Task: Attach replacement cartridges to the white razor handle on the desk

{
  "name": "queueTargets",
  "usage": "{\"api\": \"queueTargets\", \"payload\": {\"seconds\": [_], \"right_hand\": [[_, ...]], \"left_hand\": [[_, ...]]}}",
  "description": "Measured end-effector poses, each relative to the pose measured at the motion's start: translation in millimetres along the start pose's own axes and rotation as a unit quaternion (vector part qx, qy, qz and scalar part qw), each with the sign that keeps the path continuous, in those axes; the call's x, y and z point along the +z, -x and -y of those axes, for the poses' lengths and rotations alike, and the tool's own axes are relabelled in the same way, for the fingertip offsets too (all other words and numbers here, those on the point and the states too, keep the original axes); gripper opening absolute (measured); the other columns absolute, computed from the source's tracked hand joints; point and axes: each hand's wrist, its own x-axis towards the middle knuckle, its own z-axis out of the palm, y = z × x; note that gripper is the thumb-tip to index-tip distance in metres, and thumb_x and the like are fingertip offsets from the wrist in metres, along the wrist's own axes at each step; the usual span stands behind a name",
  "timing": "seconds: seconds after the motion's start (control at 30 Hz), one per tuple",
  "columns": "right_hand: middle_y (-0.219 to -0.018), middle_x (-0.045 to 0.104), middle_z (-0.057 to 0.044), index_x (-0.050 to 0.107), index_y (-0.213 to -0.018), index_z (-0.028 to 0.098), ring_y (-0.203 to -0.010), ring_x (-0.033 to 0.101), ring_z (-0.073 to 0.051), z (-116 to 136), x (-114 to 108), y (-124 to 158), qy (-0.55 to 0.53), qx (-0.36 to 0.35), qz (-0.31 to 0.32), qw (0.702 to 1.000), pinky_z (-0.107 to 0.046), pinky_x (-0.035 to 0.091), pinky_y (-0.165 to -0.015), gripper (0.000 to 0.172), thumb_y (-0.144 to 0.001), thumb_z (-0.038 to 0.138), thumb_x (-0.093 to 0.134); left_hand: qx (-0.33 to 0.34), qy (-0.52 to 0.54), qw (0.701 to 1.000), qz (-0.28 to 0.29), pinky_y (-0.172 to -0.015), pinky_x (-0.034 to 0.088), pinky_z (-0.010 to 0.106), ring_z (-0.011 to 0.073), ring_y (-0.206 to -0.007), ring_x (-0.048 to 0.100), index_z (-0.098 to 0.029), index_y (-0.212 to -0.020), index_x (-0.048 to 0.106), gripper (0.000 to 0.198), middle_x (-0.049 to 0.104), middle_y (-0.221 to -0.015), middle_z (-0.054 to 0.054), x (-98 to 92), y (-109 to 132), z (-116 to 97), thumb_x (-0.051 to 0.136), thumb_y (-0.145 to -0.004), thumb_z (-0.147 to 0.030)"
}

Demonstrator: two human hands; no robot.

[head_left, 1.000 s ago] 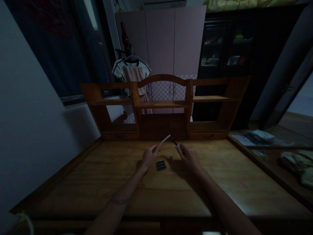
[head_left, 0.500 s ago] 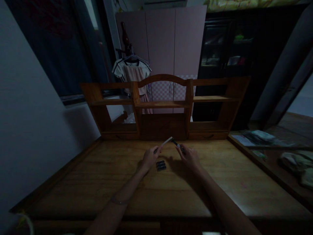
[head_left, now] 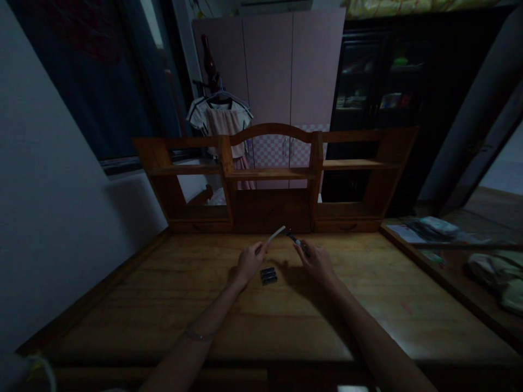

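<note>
In the dim light my left hand is closed on a thin pale stick-like object that points up and to the right. My right hand pinches a small dark tool with a light middle part, aimed up and to the left. The two tips nearly meet above the wooden desk, with a small gap between them. Below and between my hands, a few small dark cylinders lie side by side on the desk.
A wooden hutch with shelves stands at the desk's back edge. Behind it hang clothes on a rack before a pink wardrobe. A side surface on the right holds papers and cloth. A pale wall runs along the left.
The tips of the two held objects have shifted slightly; the hands stay in almost the same place above the dark cylinders.
</note>
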Motion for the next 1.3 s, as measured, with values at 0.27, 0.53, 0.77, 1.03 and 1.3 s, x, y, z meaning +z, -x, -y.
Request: {"api": "queueTargets", "payload": {"seconds": [0.27,0.53,0.77,1.03,1.3], "right_hand": [[-0.077,0.071,-0.006,0.063,-0.097,0.022,-0.066,0.065,-0.018,-0.5,0.0,0.0,0.013,-0.001,0.002,1.000,-0.024,0.030,-0.053,0.038,-0.095,0.048,0.035],[-0.080,0.071,-0.006,0.063,-0.100,0.022,-0.067,0.065,-0.018,-1.5,1.3,0.2,0.015,-0.002,0.003,1.000,-0.024,0.031,-0.054,0.037,-0.095,0.047,0.036],[-0.080,0.071,-0.006,0.063,-0.102,0.022,-0.068,0.066,-0.019,-2.1,0.8,-0.4,0.004,-0.002,-0.004,1.000,-0.024,0.032,-0.055,0.039,-0.095,0.049,0.035],[-0.081,0.072,-0.007,0.064,-0.100,0.021,-0.068,0.066,-0.020,-0.1,-0.4,-0.4,0.001,-0.006,-0.007,1.000,-0.024,0.034,-0.055,0.040,-0.095,0.049,0.036],[-0.081,0.071,-0.006,0.064,-0.099,0.022,-0.070,0.066,-0.019,1.1,-1.1,0.2,0.000,-0.004,-0.004,1.000,-0.024,0.035,-0.057,0.039,-0.095,0.048,0.035]], "left_hand": [[0.008,0.011,1.000,0.025,-0.061,0.037,0.023,0.0163,-0.067,0.059,-0.019,-0.072,0.064,0.047,0.065,-0.069,0.002,-0.5,0.3,-3.0,0.038,-0.089,-0.054],[0.013,0.005,1.000,0.017,-0.060,0.036,0.023,0.0149,-0.065,0.057,-0.019,-0.073,0.063,0.046,0.063,-0.068,0.001,-1.3,0.8,-3.0,0.037,-0.089,-0.053],[0.005,-0.017,1.000,-0.004,-0.059,0.034,0.022,0.0133,-0.062,0.053,-0.019,-0.075,0.062,0.044,0.059,-0.066,0.000,-0.7,-1.1,0.5,0.038,-0.089,-0.054],[0.026,0.011,0.999,0.026,-0.058,0.033,0.021,0.0123,-0.060,0.050,-0.017,-0.077,0.062,0.046,0.058,-0.066,-0.001,1.6,1.0,-2.5,0.039,-0.088,-0.055],[0.032,-0.008,0.999,0.005,-0.058,0.031,0.021,0.0115,-0.059,0.048,-0.017,-0.075,0.059,0.045,0.055,-0.065,-0.002,0.6,-0.4,2.8,0.038,-0.090,-0.054]]}}
